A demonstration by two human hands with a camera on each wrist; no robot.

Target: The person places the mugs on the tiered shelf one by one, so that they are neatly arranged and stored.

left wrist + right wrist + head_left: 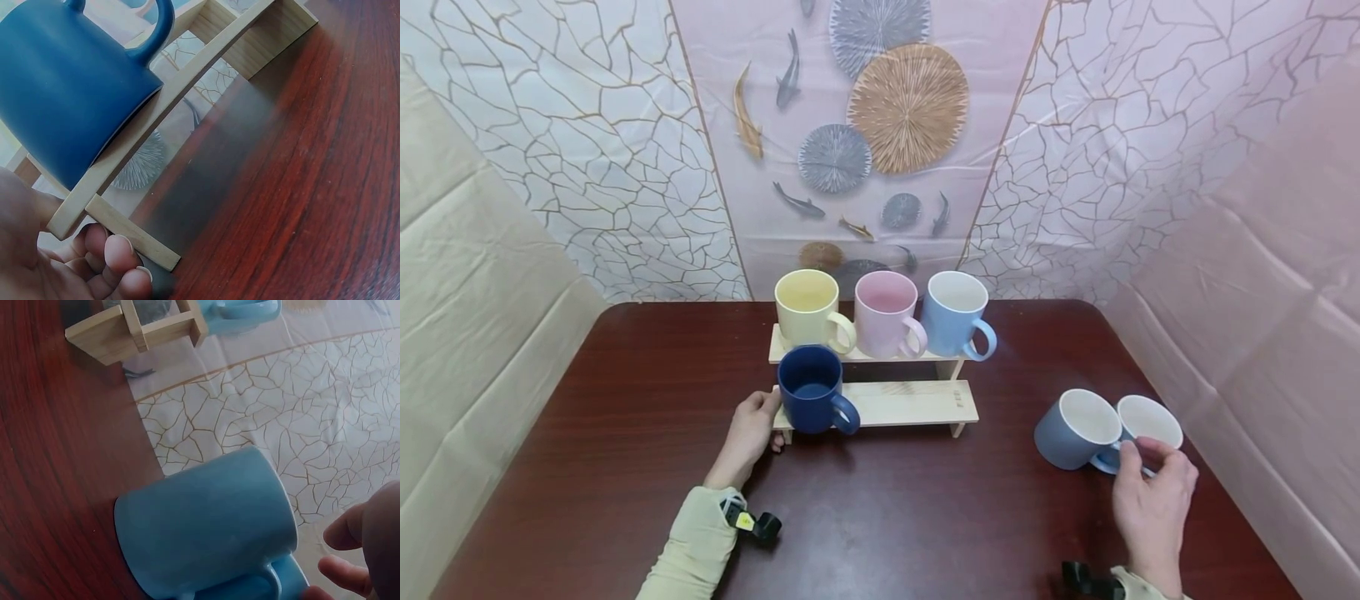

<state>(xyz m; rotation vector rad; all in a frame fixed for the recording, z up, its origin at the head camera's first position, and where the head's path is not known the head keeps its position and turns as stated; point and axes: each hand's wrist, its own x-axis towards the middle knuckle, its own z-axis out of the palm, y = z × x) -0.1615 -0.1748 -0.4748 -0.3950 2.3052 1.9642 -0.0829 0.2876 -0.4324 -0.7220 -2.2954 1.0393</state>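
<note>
L hand (751, 429): is clamping the L end of the two-tier wooden rack (913, 403)'s lower board, fingers curling under per L wrist cam. Best bracing lightly, no lifting, bc 4 mugs are riding on it.
Navy mug (808, 411): is sitting upright at lower board's L end, next to L hand; thumb is best clearing its base.
R hand (1153, 492): is hanging over the handle side of two mugs nr the worktop (880, 517)'s R edge; thumb + fingertips are standing apart, nothing visibly pinched. Contact w/ a handle: can't tell.
Grey-blue mug (1066, 437): is standing upright, the L one of the pair, handle pointing twd R hand.
Light blue mug (1150, 421): is standing just beside it, closer to worktop's R edge, partly hidden by R hand. Touching or not: can't tell.
Grip tip: step is prob. getting hold of one mug; handles are crowding, so best pinching one only, thumb vs fingers, then lifting straight up w/o knocking its neighbour.
Upper board: is carrying yellow mug (801, 321) at L end, pink mug (880, 323) mid, sky-blue mug (942, 327) at R end; any rack jolt is risking these too.
</note>
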